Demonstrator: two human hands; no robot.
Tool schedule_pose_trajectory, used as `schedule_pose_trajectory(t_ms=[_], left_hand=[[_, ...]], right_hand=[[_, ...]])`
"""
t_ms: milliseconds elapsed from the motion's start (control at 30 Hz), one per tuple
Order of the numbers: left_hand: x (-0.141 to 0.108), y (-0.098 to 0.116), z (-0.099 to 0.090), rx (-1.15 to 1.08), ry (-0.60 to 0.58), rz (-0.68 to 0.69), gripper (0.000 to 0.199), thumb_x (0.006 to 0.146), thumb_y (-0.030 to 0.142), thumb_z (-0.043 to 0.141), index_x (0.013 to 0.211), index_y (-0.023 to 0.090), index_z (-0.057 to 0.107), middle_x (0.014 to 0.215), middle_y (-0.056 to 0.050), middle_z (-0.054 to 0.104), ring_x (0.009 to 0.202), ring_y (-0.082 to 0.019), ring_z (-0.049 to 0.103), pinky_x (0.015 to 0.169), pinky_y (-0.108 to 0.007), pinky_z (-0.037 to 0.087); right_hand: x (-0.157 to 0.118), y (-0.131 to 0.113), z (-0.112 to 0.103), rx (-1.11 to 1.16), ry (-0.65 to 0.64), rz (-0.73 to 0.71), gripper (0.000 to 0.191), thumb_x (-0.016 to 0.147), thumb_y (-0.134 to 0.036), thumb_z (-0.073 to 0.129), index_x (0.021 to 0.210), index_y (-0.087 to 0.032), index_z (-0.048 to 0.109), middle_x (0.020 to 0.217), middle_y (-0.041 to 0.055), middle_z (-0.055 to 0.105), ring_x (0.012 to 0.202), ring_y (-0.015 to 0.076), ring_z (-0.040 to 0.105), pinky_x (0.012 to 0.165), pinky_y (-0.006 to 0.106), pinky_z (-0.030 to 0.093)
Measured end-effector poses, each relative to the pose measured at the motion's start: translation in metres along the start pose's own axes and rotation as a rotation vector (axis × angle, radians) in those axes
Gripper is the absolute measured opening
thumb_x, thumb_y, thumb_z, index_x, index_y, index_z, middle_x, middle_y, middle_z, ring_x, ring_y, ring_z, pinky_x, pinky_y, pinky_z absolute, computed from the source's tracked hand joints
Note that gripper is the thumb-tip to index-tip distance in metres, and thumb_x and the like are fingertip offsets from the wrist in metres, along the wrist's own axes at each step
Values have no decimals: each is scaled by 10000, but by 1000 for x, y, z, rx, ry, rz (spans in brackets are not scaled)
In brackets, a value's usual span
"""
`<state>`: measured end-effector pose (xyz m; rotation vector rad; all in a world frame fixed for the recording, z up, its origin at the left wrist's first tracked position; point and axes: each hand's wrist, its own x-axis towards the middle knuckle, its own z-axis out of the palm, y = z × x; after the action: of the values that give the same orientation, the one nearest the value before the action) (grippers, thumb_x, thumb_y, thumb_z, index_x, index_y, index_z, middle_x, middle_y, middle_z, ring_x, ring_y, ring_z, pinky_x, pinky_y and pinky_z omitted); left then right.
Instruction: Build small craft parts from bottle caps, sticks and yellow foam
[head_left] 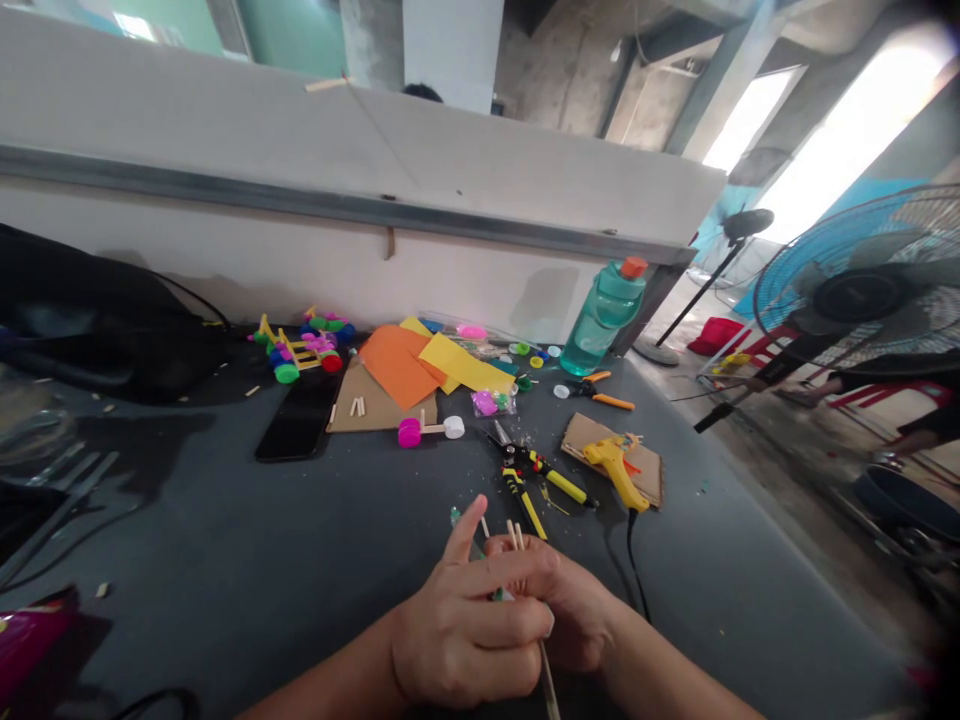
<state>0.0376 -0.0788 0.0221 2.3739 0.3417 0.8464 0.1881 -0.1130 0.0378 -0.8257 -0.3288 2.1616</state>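
My left hand (472, 615) is in front, its index finger raised and its other fingers curled around thin wooden sticks (514, 536). Behind it, partly covered, my right hand (581, 610) is closed on the same sticks. One longer stick (550, 685) runs down below the hands. A small green and white piece shows between the fingers; its kind is unclear. Just beyond lie yellow-and-black pliers (517, 470), jaws apart. Farther off, a stick joins a pink cap (409, 432) and a white cap (454, 428).
A yellow glue gun (616, 470) rests on cardboard (577, 435) at right, its cord trailing forward. Orange-handled pliers (613, 401) and a green bottle (604, 320) stand behind. Left are a phone (296, 420), orange paper (403, 365) and small colourful wheeled toys (300, 357).
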Motion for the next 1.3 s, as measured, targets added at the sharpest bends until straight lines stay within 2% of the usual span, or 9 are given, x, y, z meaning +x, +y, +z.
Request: schedule_pose_trajectory(t_ms=[133,300,500,667,767,900,967,1067,1300], left_hand=[[5,2,2,-137,-50,-64,188,747,191,585,689,337,690,753,40,707,957,-210,637,1074,-405,277],[8,5,0,-215,-45,-150,130,738,262,611,651,326,683,701,21,687,931,-237,647,992,-432,394],[11,7,-7,-165,-216,-44,227,759,190,557,748,368,697,956,28,720,1073,-244,598,1141,-406,138],[1,2,-3,53,-74,135,315,740,167,534,931,363,690,875,8,727,1048,-248,600,1139,-473,47],[3,-2,0,163,113,42,310,747,164,540,995,304,665,791,-10,707,998,-243,596,1115,-545,41],[16,-8,2,173,390,-242,388,785,252,599,1169,212,561,821,-45,656,925,-221,564,1072,-529,201],[22,-10,2,154,336,-325,294,813,302,589,1097,228,597,767,-26,625,820,-196,550,1011,-484,297],[26,-10,1,124,244,-348,169,865,299,510,787,211,633,657,-21,562,736,-182,501,878,-390,389],[25,-8,-6,-132,445,-528,224,894,269,444,723,187,564,709,-22,532,721,-167,490,670,-263,383]], right_hand=[[1,-1,3,-54,76,-63,205,570,-159,746,639,-153,553,502,-54,523,452,48,428,456,158,281],[1,-3,6,-127,96,-57,178,647,-240,729,682,-108,615,558,-11,568,482,60,490,456,163,299],[-2,-5,3,-129,96,-126,197,679,-252,742,762,-99,650,618,-4,582,508,46,489,459,145,302],[-5,-12,-5,-158,131,-305,251,659,-285,777,760,-161,583,567,-57,499,451,33,370,411,144,243],[-7,-22,-7,-245,243,-502,285,663,-321,771,745,-172,543,540,-81,436,415,22,269,369,144,164],[-6,-27,-6,-306,314,-664,307,668,-321,766,711,-173,501,554,-90,419,406,13,261,370,146,190],[-4,-25,-5,-326,318,-682,316,670,-323,763,695,-175,484,554,-93,414,395,9,250,361,147,174],[-3,-23,-3,-348,294,-642,305,678,-323,753,683,-174,487,519,-103,368,378,7,214,350,152,144],[-8,-28,0,-275,264,-570,396,606,-226,800,954,-179,617,648,-68,455,406,-3,211,348,157,109]])
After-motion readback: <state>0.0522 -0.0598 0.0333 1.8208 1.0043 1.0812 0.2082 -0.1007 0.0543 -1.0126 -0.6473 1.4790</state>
